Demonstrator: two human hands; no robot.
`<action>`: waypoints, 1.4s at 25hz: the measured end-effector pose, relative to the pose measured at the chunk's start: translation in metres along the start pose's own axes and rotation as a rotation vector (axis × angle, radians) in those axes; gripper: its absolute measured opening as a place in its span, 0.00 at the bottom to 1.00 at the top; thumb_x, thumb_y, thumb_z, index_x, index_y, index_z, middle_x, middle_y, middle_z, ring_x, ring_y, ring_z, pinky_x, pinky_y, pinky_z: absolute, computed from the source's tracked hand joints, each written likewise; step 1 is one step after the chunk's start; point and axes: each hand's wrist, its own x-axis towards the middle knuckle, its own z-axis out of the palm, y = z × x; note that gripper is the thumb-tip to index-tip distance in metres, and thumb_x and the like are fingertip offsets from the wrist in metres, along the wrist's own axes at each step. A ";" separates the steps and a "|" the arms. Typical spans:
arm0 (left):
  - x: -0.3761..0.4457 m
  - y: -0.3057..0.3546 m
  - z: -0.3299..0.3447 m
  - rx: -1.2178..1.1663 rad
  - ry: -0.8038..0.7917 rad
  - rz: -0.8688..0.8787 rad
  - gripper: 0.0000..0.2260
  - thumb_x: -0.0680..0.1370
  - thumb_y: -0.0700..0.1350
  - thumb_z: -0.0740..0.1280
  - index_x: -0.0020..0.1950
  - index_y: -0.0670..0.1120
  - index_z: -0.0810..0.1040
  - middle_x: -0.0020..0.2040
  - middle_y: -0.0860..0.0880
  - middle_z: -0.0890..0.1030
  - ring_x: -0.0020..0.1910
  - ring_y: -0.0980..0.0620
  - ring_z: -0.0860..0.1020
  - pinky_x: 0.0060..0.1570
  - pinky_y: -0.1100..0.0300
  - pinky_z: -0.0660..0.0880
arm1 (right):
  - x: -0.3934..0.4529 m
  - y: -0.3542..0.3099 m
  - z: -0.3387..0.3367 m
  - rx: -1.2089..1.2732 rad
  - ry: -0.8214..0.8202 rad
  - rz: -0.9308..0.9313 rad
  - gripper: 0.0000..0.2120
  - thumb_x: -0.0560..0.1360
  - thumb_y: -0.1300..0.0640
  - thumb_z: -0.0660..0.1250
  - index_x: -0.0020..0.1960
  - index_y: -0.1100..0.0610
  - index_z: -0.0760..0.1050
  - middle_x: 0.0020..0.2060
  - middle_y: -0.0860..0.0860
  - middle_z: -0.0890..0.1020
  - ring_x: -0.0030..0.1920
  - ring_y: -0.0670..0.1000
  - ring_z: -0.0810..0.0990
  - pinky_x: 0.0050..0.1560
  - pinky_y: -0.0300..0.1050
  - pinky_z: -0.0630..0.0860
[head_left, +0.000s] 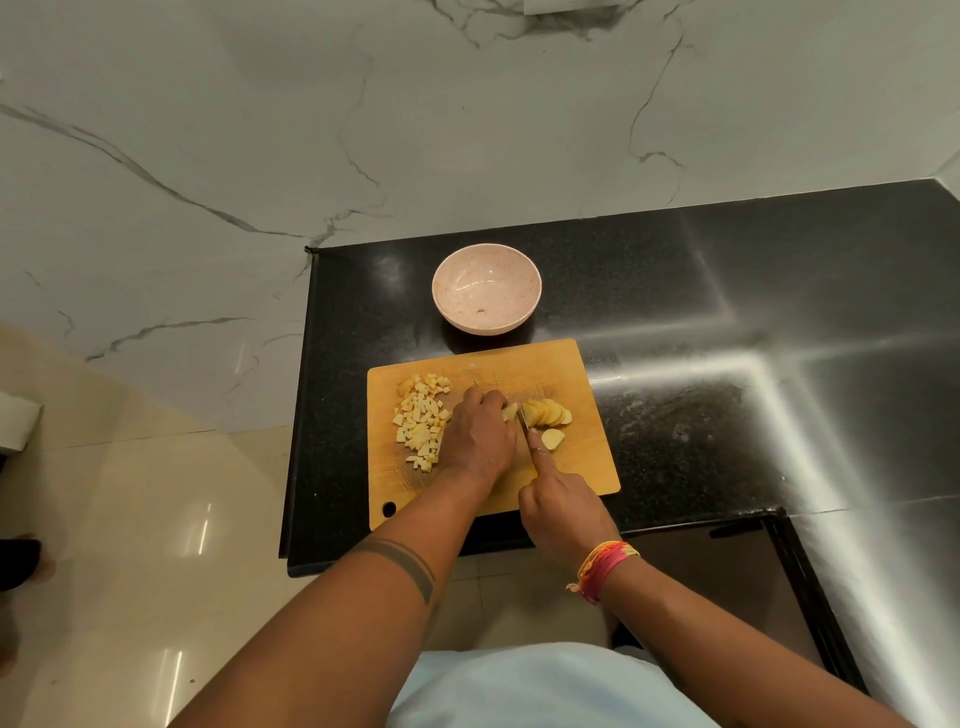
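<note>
Right grip (563, 506) curled round knife (524, 419) | left grip (478, 436) pinches potato piece (510, 411), board (587, 467) centre; slices (549, 413) at 3 o'clock, cubes (421, 421) at 9 | step: dicing | next: probably a straight downward cut, fingertips tucked

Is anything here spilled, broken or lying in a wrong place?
Nothing stands out. The diced pieces and slices all lie on the cutting board; the bowl stands upright behind it. The left hand steadies the potato, the right hand grips the knife.

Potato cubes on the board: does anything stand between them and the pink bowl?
Nothing visible does. The potato cubes lie left of the left hand; only bare board and counter separate them from the bowl.
</note>
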 end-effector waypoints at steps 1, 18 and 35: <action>0.000 0.001 -0.002 0.016 -0.013 0.018 0.16 0.82 0.51 0.64 0.69 0.49 0.74 0.66 0.47 0.72 0.64 0.46 0.73 0.61 0.51 0.75 | 0.001 0.000 -0.001 0.002 0.005 -0.002 0.37 0.79 0.54 0.55 0.83 0.45 0.43 0.36 0.54 0.80 0.34 0.55 0.78 0.35 0.52 0.72; -0.001 -0.006 -0.004 0.044 -0.002 0.098 0.16 0.83 0.47 0.65 0.70 0.47 0.74 0.66 0.47 0.73 0.64 0.46 0.72 0.63 0.53 0.72 | 0.002 -0.001 0.003 -0.055 0.013 -0.023 0.37 0.79 0.55 0.55 0.83 0.45 0.40 0.36 0.54 0.80 0.33 0.56 0.77 0.35 0.52 0.73; 0.002 -0.012 -0.007 0.052 0.052 0.065 0.13 0.82 0.46 0.67 0.66 0.49 0.80 0.61 0.48 0.78 0.63 0.46 0.72 0.63 0.52 0.72 | 0.004 -0.010 0.000 -0.178 0.057 -0.076 0.36 0.80 0.55 0.56 0.83 0.45 0.43 0.34 0.52 0.77 0.30 0.53 0.72 0.34 0.49 0.67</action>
